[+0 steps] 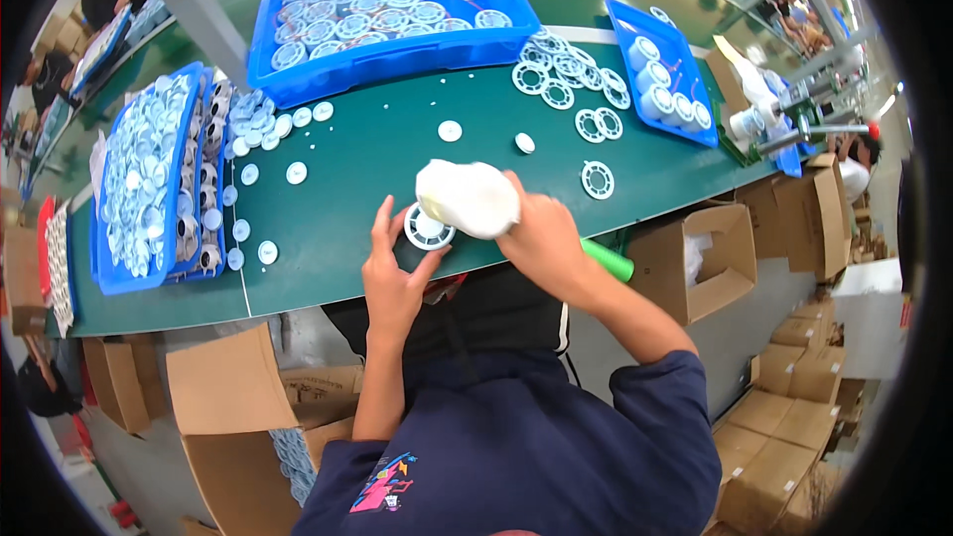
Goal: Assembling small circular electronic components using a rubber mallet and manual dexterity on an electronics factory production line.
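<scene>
At the near edge of the green table, my left hand (393, 283) steadies a round white part with a dark slotted ring (429, 228) between thumb and fingers. Over it, my right hand (546, 246) grips a bulky hand tool with a white-wrapped body (469, 199). A green cylindrical end (608, 260) shows below that fist and seems to belong to the tool. The tool's body covers part of the round part, and its tip is hidden. Just beyond lie a white disc (450, 131) and a small white cap (524, 143).
A large blue bin (397, 62) of white cylindrical units stands at the back. Blue trays (129, 283) heaped with pale caps sit left; slotted rings (598, 180) and a smaller blue tray (685, 129) lie right. Cardboard boxes (722, 288) flank me below the table.
</scene>
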The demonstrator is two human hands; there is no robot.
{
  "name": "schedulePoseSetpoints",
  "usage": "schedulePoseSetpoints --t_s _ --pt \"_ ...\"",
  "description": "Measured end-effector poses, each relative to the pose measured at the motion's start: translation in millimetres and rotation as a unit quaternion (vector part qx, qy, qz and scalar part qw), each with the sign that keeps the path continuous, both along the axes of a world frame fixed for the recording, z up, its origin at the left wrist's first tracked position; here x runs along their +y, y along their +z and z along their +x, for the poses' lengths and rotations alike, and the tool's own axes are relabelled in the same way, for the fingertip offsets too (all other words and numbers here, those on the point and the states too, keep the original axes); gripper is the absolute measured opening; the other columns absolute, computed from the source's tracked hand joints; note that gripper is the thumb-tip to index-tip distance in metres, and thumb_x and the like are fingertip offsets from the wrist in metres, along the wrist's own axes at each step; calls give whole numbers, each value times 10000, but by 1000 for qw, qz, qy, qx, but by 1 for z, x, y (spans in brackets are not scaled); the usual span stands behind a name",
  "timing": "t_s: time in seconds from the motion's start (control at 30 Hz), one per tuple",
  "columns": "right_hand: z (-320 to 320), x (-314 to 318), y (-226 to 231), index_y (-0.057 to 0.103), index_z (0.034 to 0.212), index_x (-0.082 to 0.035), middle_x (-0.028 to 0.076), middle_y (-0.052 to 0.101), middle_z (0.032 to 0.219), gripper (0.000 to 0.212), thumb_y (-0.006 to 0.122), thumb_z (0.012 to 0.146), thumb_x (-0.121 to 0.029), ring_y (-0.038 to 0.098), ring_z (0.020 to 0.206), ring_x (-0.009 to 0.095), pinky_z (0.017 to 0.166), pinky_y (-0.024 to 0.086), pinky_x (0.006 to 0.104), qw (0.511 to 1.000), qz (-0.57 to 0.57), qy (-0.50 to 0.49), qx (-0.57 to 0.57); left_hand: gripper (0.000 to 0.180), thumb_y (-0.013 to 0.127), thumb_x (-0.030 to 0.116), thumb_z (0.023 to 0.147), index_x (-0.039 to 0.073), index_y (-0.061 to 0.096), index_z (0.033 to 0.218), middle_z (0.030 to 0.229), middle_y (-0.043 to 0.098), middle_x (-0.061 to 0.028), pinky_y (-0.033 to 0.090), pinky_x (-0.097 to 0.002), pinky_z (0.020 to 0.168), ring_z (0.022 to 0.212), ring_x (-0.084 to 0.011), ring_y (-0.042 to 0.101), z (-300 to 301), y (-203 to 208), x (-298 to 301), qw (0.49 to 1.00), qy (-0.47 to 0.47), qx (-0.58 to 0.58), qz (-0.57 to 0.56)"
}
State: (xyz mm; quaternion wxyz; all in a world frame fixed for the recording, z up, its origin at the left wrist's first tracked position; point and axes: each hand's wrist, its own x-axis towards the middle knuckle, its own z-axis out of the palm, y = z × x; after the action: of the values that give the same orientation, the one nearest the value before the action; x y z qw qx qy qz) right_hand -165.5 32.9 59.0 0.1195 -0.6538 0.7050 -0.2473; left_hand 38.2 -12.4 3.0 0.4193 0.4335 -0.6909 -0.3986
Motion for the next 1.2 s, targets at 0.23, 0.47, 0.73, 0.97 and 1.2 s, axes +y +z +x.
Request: schedulePoseSetpoints --t_s 0.23,0.47,0.73,0.97,1.2 --pt "-4 -38 -23 509 1135 -42 167 677 986 413 753 803 -74 690 880 400 688 539 513 999 -24 -40 17 701 861 74 800 -32 518 1403 1292 635 -171 489 -384 1058 1175 -268 641 -1 -15 10 996 61 65 -20" --pt "14 -7 15 516 1398 8 216 554 1283 687 824 842 -252 607 1084 412 944 517 456 969 -176 84 -151 680 852 18 745 3 552 1355 1301 571 -179 494 -420 1013 1204 -337 591 -13 0 12 985 105 70 -116" --pt "-99 -21 25 614 1248 -8 204 623 1166 490 807 852 -224 660 1023 378 891 538 433 977 -201 -48 -46 588 821 67 823 20 582 1358 1374 593 -180 454 -438 1081 1265 -358 580 -35 55 14 983 7 -32 -180" --pt "-368 -35 5 520 1436 -33 275 523 1342 538 664 967 -254 577 1195 464 1016 494 494 876 -200 -403 172 283 701 103 946 14 641 1208 1278 642 -146 458 -413 1062 1203 -317 606 5 13 1 980 155 -66 -107" --pt "-361 -57 -22 654 1258 16 261 639 1275 537 603 1005 -455 595 1189 460 1023 472 529 874 -167 -370 267 276 713 79 932 19 649 1194 1270 632 -159 473 -433 1040 1189 -340 598 34 12 5 975 186 -64 -99"
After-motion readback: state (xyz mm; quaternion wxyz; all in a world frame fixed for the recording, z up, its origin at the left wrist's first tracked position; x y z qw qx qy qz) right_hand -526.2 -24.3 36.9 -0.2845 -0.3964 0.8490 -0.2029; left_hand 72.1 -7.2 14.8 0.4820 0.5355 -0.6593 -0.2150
